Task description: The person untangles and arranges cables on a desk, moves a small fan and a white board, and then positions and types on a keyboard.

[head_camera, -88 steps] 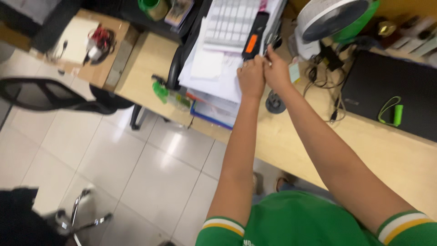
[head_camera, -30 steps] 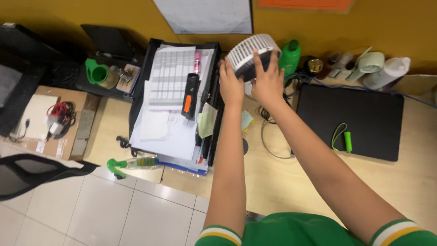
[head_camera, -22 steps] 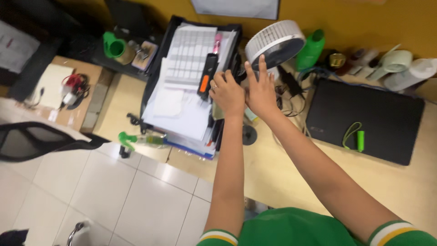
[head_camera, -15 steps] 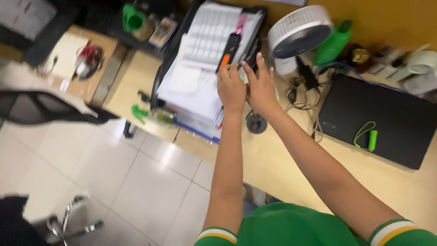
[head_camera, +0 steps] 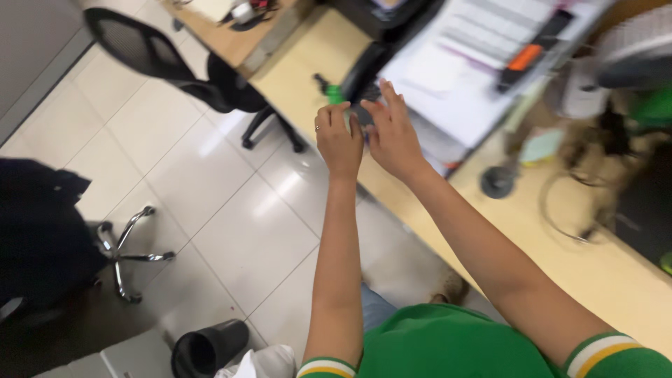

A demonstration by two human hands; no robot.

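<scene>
Head view: two hands, left hand and right hand, side by side, fingers loose, holding nothing, before one paper stack.

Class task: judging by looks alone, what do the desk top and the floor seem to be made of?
Desk top: probably wood-look laminate, pale tan, smooth and matte, no visible grain.
Floor: likely glazed ceramic tile, off-white squares with dark grout lines and glossy light reflections.
</scene>
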